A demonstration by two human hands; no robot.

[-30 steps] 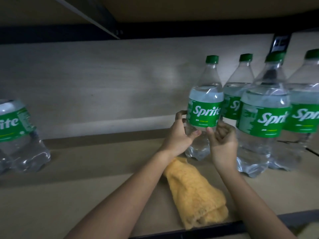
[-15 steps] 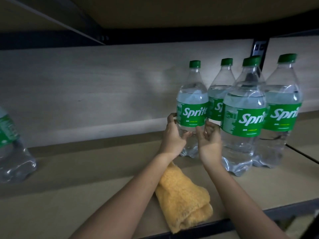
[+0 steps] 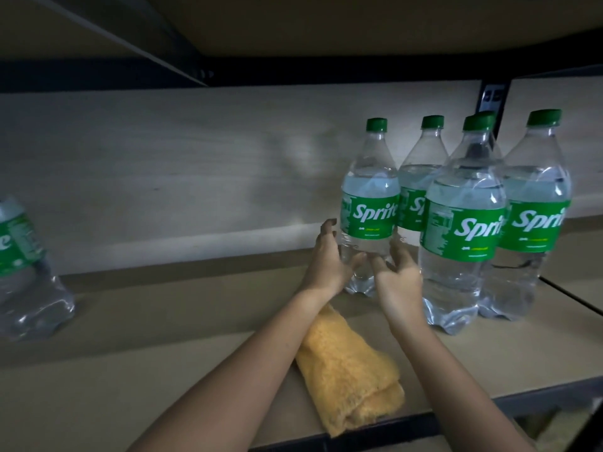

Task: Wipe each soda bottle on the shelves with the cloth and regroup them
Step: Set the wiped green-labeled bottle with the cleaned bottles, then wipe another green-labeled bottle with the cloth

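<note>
Your left hand (image 3: 326, 265) and right hand (image 3: 398, 277) are cupping the Sprite bottle (image 3: 368, 207) between loosely spread fingers; the cloth (image 3: 349, 373) is lying below your wrists.

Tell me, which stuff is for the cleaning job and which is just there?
For the job: Sprite bottles, lone bottle at left, yellow cloth, left hand, right hand.
Just there: shelf, back panel, metal bracket.

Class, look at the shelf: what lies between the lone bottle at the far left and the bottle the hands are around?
Head view: only bare shelf board between the lone bottle and the handled bottle.
</note>
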